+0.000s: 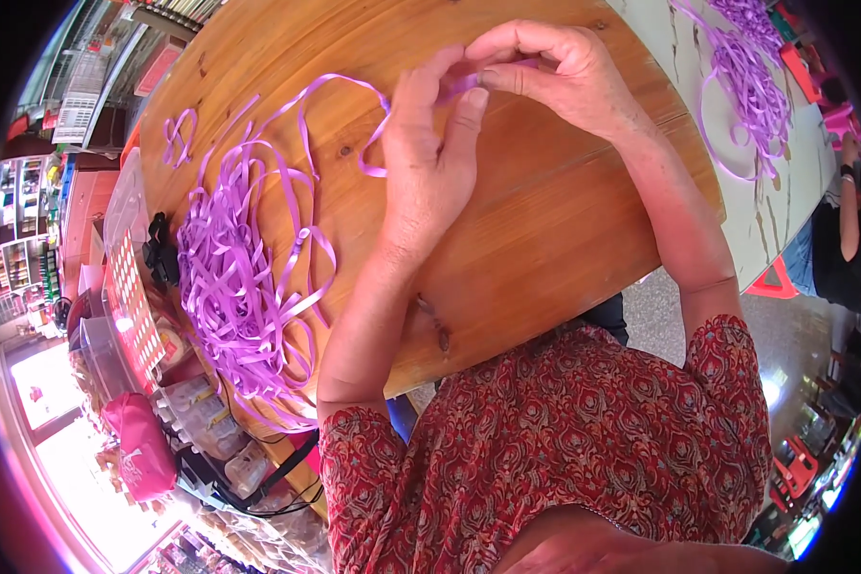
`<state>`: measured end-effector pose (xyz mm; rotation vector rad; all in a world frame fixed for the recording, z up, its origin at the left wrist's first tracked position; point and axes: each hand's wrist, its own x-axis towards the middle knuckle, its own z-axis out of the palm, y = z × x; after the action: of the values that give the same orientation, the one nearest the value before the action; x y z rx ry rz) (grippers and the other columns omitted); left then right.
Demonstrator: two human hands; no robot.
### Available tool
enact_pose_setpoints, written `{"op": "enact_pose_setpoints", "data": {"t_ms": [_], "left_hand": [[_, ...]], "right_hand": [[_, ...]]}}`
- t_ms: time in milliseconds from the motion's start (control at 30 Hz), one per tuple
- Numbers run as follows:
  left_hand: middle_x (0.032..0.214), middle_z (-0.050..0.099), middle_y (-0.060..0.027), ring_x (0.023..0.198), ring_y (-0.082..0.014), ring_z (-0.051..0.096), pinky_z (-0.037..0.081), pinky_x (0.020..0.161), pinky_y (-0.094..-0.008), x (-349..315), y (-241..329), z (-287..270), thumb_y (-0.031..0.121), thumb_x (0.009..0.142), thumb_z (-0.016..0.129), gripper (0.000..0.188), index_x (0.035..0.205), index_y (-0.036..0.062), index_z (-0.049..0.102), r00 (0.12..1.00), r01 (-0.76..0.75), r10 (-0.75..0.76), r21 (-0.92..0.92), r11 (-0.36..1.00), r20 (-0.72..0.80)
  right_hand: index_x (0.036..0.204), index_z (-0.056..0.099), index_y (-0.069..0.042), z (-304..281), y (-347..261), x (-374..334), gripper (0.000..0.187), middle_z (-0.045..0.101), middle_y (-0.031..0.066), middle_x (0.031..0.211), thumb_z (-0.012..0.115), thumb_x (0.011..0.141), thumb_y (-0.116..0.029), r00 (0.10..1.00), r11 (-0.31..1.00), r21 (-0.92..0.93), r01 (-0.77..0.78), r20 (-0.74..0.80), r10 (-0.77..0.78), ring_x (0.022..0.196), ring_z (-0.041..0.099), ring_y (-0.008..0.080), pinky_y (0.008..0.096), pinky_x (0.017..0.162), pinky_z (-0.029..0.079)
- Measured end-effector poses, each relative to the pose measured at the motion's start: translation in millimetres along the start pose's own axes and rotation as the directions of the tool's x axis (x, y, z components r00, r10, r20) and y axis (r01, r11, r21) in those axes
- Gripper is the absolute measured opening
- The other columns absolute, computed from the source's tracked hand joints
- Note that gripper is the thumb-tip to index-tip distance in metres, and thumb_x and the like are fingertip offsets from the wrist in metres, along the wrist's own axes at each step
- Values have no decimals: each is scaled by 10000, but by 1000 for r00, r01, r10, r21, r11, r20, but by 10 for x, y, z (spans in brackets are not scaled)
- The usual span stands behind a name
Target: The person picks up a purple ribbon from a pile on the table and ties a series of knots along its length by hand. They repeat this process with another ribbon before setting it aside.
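Over the far side of the wooden table, my two hands are close together, nearly touching. A narrow purple ribbon (460, 88) runs between them. My left hand (429, 153) is closed on the ribbon, its thumb raised beside the bent fingers. My right hand (569, 81) curves in from the right, thumb and fingers pinching the same ribbon. The fingers partly hide that stretch. From my left hand, a loose length trails left over the table toward a large tangled pile of purple ribbon (230, 268). A small separate ribbon loop (179, 137) lies beyond the pile.
The round-edged wooden table (536, 230) fills the middle. On a white marbled table (770, 215) at right lies another bundle of purple ribbon (746, 86). At left are clear plastic boxes (206, 416), a pink pouch (142, 448) and shelves. Another person (837, 234) is at far right.
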<state>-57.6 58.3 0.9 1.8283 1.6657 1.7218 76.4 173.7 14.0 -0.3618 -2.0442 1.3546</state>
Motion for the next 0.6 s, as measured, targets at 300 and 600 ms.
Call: {"op": "enact_pose_setpoints", "data": {"t_ms": [300,600], "left_hand": [[750,575,51,675,-16,475,387,621,-162,-15,-40,-104,46,851,664,38,873,15,662,881,447,-473,-342,826,8],[754,590,42,682,-20,473,384,624,-175,-15,13,-111,46,840,673,62,897,21,682,801,535,-597,-503,679,45]], "right_hand": [[937,664,12,-101,-135,8,99,656,57,918,633,852,-29,994,996,61,-68,-82,73,842,619,125,227,750,480],[970,685,-31,-120,-364,4,192,645,83,886,695,778,-29,924,871,-365,329,-65,-377,833,612,211,295,741,481]]}}
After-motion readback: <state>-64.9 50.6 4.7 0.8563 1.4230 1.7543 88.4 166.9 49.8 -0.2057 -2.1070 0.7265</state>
